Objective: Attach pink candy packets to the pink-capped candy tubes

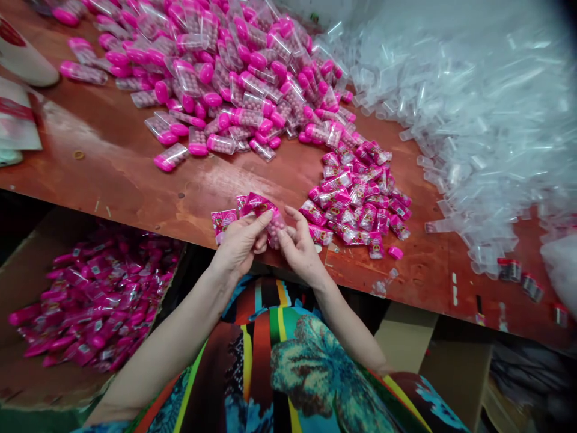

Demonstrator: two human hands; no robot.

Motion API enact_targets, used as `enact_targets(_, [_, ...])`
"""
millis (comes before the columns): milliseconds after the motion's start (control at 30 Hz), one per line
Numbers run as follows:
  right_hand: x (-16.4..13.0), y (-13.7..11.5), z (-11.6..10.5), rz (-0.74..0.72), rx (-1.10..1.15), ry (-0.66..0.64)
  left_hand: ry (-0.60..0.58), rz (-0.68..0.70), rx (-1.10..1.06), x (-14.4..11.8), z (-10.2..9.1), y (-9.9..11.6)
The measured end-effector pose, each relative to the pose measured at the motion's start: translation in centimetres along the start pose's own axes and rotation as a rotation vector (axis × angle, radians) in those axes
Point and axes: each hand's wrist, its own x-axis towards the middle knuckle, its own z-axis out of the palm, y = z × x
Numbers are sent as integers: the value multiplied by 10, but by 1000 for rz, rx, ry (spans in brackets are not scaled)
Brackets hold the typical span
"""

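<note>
Above the table's front edge, a pink printed candy packet is pinched between both of my hands. Small pale pink balls show at its lower end, near my right fingers. My left hand grips the packet from the left, its thumb on top. My right hand has its thumb and fingers closed on the right end. Beside my left hand lie flat pink printed wrappers, partly hidden by it. A heap of filled pink packets lies just right of my right hand.
Clear tubes with pink caps are piled at the back of the red-brown table. A large mound of clear empty tubes covers the right. Below left, a cardboard box holds many pink packets. A pink cap lies near the edge.
</note>
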Motion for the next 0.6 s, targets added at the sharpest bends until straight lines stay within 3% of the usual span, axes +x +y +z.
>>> enact_targets(100, [0,1,2,19,6,35,0,-5,28,-1,-1,-1])
enact_targets(267, [1,-1,1,208,258,-71,-17,-19,27,-4,0,1])
enact_targets(367, [-2,5,2,134,182,-48,-17,-54,4,-4,1,-2])
enact_targets(500, [-6,17,7,-63,-148,97,18,-65,-53,-2,0,-9])
enact_targets(600, [-6,15,8,-1,-27,88,-2,-71,-56,-2,-1,-12])
